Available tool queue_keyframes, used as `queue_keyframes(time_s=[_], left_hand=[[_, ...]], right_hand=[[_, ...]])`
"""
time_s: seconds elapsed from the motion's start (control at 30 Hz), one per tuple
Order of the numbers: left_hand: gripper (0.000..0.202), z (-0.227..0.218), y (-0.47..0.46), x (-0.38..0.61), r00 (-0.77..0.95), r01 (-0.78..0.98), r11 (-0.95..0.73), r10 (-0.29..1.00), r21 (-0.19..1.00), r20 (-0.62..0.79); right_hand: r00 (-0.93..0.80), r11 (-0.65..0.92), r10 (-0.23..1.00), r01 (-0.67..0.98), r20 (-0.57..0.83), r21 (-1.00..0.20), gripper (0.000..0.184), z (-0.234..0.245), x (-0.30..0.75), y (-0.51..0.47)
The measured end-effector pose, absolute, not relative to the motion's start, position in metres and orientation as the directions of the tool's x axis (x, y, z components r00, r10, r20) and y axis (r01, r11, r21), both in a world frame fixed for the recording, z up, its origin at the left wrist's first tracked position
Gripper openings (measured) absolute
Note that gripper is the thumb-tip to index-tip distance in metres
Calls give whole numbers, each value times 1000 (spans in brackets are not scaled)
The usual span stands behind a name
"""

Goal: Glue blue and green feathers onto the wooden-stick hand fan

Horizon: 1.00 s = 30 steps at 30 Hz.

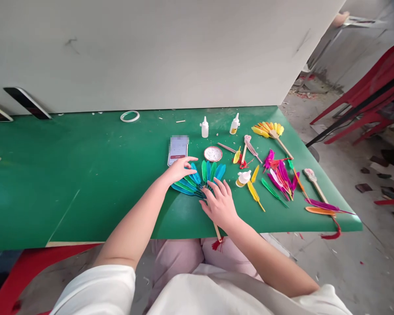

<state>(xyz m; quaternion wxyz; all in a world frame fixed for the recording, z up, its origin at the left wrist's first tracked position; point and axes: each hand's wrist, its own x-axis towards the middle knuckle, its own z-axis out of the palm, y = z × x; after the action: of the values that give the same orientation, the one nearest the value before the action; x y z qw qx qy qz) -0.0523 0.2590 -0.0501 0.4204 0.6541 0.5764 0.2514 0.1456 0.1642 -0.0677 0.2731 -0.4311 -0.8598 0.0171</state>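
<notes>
A fan of blue and green feathers (202, 175) lies on the green table (85, 175), on a wooden stick with a red tassel (218, 242) hanging over the front edge. My left hand (180, 168) rests on the fan's left feathers with fingers stretched flat, open. My right hand (219, 202) lies on the fan's base with fingers spread, open. Neither hand grips anything.
A phone (177, 149) lies just behind the left hand. A small round dish (213, 153), three glue bottles (204, 127), loose coloured feathers (280, 177), a yellow feather fan (268, 129) and a tape ring (130, 116) lie about. Red chairs (374, 100) stand at right.
</notes>
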Motion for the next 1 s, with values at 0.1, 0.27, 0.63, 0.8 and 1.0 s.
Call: queue_keyframes(time_s=[0.1, 0.27, 0.63, 0.8, 1.0], left_hand=[[58, -50, 260, -51, 210, 547, 8, 967, 837, -146], [52, -48, 257, -49, 171, 573, -8, 979, 820, -110], [34, -44, 244, -42, -43, 478, -103, 989, 872, 140], [29, -40, 237, -34, -12, 600, -189, 970, 777, 245], [26, -41, 234, -31, 57, 625, -260, 956, 736, 289]], right_hand=[[-450, 691, 693, 640, 564, -338, 21, -58, 158, 153], [-88, 500, 753, 722, 653, -479, 21, -48, 242, 150], [327, -277, 943, 876, 64, -394, 28, -30, 401, 272], [291, -281, 956, 901, -18, -330, 34, -41, 390, 301], [293, -304, 952, 886, -85, -350, 38, -44, 386, 310]])
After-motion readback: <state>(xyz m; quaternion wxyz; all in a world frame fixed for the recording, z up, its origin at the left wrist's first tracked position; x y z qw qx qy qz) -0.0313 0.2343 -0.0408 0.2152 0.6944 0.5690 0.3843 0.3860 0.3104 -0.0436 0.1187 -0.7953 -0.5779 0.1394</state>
